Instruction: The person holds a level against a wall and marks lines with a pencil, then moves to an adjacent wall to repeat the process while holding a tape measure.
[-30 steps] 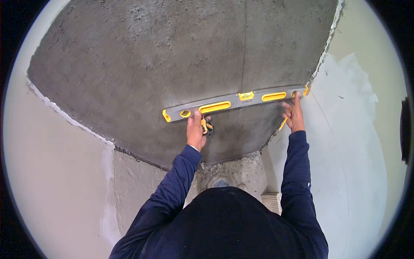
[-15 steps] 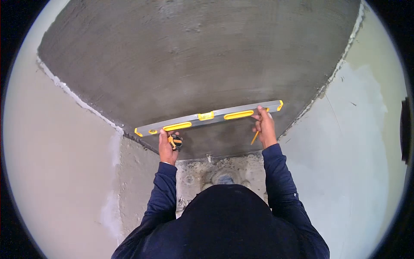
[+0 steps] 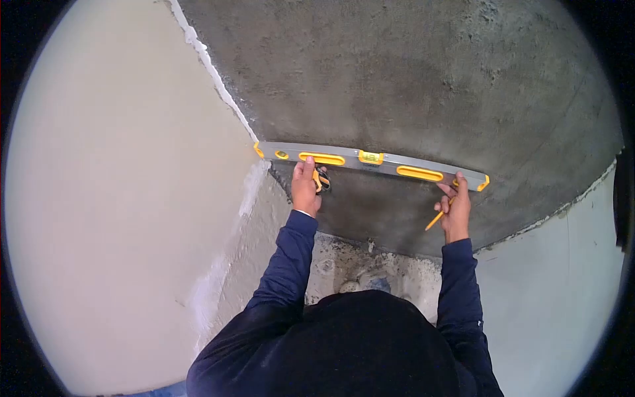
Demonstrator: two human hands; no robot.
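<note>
A grey spirit level with yellow end caps and yellow-rimmed slots lies along the grey wall, its right end a little lower in the picture. My left hand grips it near the left slot, thumb on the front face. That same hand also holds a yellow-and-black tape measure below the level. Toward the other end, my right hand pinches the level by its lower edge. A yellow pencil sticks out from the right hand's fingers, its tip pointing down and left. The level's left cap meets the corner.
Rough grey render covers the facing wall. A smooth pale wall stands at the left, with a ragged white edge along the corner. On the right is another light wall. Below, the rough floor has a round bluish fitting.
The level has moved left against the corner, and its right end now sits lower than its left. Both hands travelled with it. The camera view has turned too.
</note>
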